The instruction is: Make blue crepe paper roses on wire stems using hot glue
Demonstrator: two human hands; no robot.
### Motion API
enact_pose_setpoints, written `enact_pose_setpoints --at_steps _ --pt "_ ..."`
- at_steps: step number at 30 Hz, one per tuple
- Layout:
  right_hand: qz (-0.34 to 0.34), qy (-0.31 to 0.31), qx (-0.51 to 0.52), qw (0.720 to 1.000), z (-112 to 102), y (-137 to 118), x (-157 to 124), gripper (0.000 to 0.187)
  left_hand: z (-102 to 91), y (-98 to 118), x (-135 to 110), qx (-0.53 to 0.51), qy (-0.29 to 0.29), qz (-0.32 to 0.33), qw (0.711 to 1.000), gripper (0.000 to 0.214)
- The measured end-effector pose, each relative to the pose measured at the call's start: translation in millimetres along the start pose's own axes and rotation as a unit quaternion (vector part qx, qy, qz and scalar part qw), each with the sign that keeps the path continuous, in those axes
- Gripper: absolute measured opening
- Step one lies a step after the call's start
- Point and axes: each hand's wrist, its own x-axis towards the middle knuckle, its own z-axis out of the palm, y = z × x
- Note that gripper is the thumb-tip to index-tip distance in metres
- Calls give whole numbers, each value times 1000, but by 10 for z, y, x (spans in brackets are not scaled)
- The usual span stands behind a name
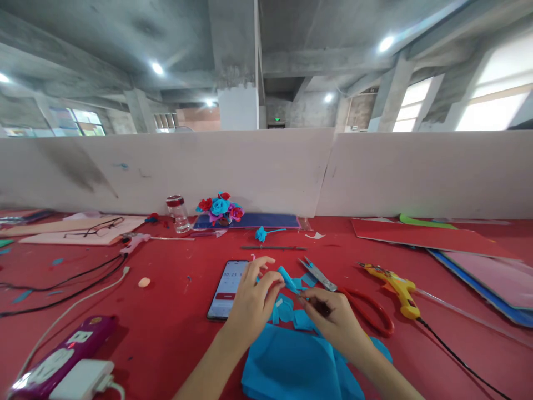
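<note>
A small rolled piece of blue crepe paper (287, 278) is between my two hands, above the red table. My left hand (257, 289) pinches at its left edge with thumb and index finger, the other fingers raised. From below right, my right hand (333, 314) grips its lower end with the fingertips; its other fingers are curled. Cut blue paper pieces (285, 309) lie scattered under the hands. Nearer me is a larger stack of blue crepe paper (291, 361). Red-handled scissors (370, 308) rest partly behind my right hand, blades pointing away.
A phone (224, 289) showing a timer lies left of my left hand. A yellow glue gun (395, 286) is at right. Behind are a blue paper flower (261, 234), a flower bouquet (220, 208) and a glass jar (179, 214). A purple power strip (62, 355) sits front left.
</note>
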Motion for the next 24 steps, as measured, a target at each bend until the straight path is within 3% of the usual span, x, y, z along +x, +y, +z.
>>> enact_pose_setpoints --at_steps 11,24 --pt "6 -9 9 1000 -30 18 29 24 -43 27 20 15 -33 56 998 11" --pt "23 -5 -9 1000 -10 26 -26 22 -17 38 8 0 -39 39 998 10"
